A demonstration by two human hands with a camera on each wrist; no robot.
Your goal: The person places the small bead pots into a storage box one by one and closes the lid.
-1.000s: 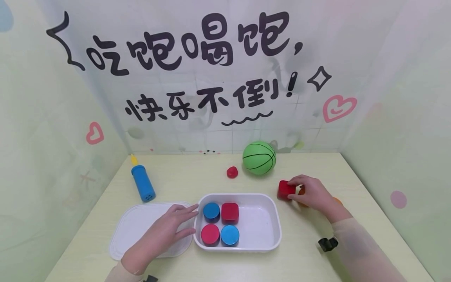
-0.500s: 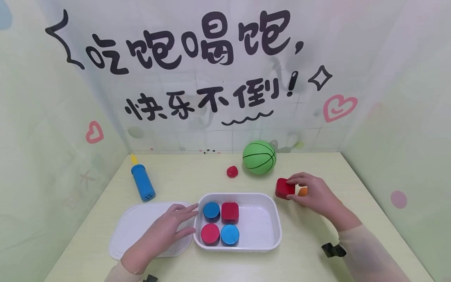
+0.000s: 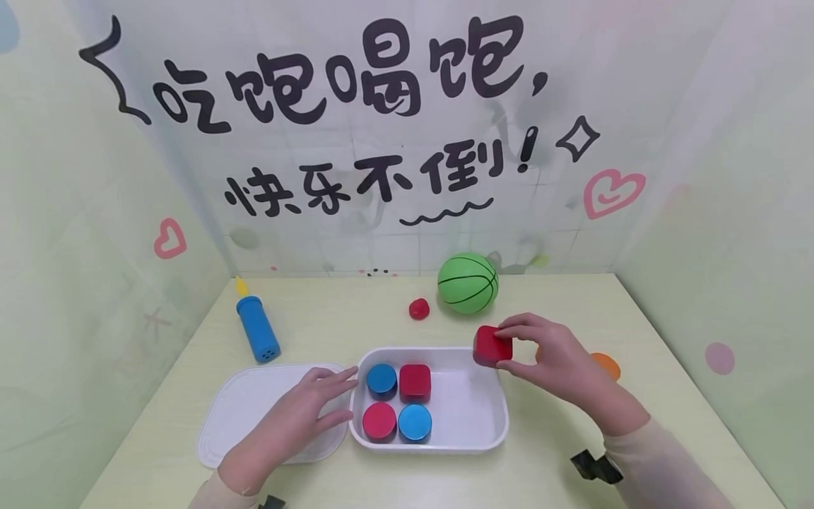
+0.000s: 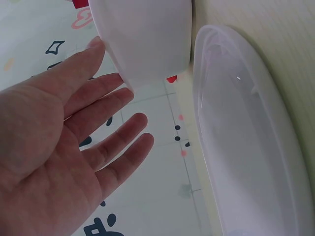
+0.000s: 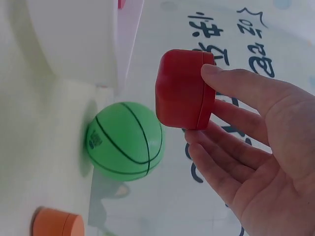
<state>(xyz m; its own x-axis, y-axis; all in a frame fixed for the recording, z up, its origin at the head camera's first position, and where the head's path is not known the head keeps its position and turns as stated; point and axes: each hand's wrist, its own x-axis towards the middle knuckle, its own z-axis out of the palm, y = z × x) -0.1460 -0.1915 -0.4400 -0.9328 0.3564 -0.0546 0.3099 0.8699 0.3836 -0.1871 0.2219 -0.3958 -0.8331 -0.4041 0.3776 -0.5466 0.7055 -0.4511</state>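
Note:
My right hand (image 3: pixel 550 355) pinches a red rounded-square tin (image 3: pixel 492 346) between thumb and fingers, held up over the right back corner of a white plastic box (image 3: pixel 467 448). The right wrist view shows the same red tin (image 5: pixel 182 91) off the table. With fairly straight fingers, my left hand (image 3: pixel 299 410) touches the box's left wall. Inside the box's left half stand a dark blue round tin (image 3: pixel 381 379), a red square tin (image 3: pixel 415 382), a red round tin (image 3: pixel 379 422) and a light blue round tin (image 3: pixel 415 423).
A white lid (image 3: pixel 238 406) lies left of the box, partly under my left arm. Behind it is a blue hand pump (image 3: pixel 258 331). A small red object (image 3: pixel 419 309) and a green ball (image 3: pixel 468 283) sit at the back. Orange tins (image 3: pixel 606 365) stand at the right, partly hidden.
My right hand has lifted the red square tin off the table and carried it left, to the box's right back corner. My left hand has stayed at the box's left wall.

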